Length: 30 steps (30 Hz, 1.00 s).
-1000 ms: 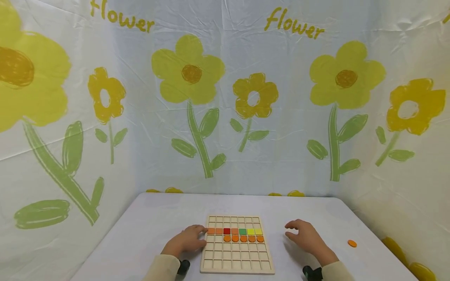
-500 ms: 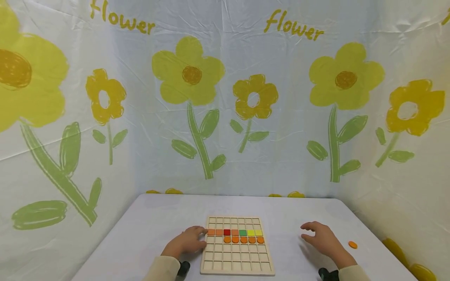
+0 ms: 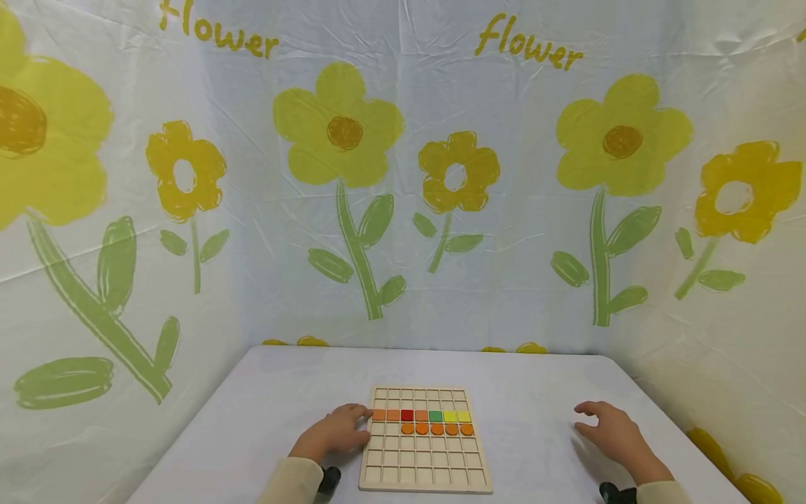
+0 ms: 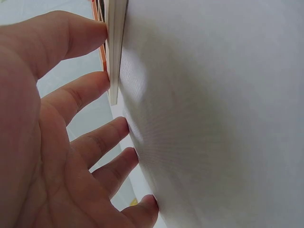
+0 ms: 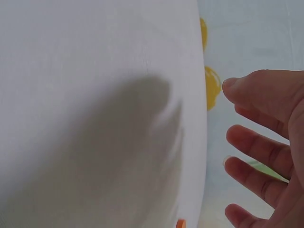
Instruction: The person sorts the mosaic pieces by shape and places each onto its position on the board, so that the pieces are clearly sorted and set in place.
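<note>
A wooden grid board [image 3: 426, 477] lies on the white table. Across one of its rows run square tiles [image 3: 421, 416] in orange, red, green and yellow. Just below them sit several round orange discs [image 3: 437, 429], from the third column to the right edge. My left hand [image 3: 336, 428] is at the board's left side, its thumb and index fingertip touching the edge, the other fingertips down on the table. Well to the right of the board, my right hand [image 3: 613, 432] hovers over the table with fingers apart, holding nothing. One loose orange disc [image 5: 181, 223] shows below it in the right wrist view.
The white table [image 3: 302, 378] is enclosed by a hanging cloth [image 3: 516, 294] printed with yellow flowers. Dark wrist camera mounts [image 3: 330, 479] sit under both wrists. The right hand casts a broad shadow on the tabletop.
My right hand has moved steadily right, away from the board to over the loose orange disc, now hidden in the head view. My left hand has stayed at the board's edge.
</note>
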### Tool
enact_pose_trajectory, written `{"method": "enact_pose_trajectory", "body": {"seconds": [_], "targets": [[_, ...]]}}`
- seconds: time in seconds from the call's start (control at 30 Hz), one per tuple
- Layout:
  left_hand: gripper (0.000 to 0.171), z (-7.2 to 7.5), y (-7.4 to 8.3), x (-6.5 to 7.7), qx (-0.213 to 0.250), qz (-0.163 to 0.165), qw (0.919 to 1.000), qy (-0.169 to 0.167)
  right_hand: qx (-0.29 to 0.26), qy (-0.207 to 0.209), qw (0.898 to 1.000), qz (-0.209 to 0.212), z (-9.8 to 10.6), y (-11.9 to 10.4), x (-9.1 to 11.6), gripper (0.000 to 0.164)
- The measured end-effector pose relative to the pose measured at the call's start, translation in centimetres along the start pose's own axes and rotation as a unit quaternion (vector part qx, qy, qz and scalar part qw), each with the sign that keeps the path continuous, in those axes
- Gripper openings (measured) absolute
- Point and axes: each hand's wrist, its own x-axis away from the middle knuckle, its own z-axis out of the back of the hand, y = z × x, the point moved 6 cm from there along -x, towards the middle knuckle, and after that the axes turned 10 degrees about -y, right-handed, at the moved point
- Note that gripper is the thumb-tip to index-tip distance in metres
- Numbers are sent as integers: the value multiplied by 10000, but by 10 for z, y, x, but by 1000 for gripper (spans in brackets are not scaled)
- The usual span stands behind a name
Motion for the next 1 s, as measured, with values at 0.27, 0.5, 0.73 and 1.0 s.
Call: {"method": "enact_pose_trajectory", "body": {"seconds": [0.27, 0.5, 0.73, 1.0], "targets": [[47, 0, 0, -1, 10, -27, 10000, -21, 184, -376, 9975, -573, 8, 35, 2, 44], [48, -1, -1, -3, -5, -22, 10000, -23, 237, -714, 9912, -1092, 7, 62, 4, 49], [47, -2, -1, -1, 21, -22, 10000, -89, 213, -897, 9878, -1257, 6, 73, 12, 46], [48, -1, -1, -2, -34, -12, 10000, -49, 346, -919, 9864, -1322, 8, 75, 16, 42]]}}
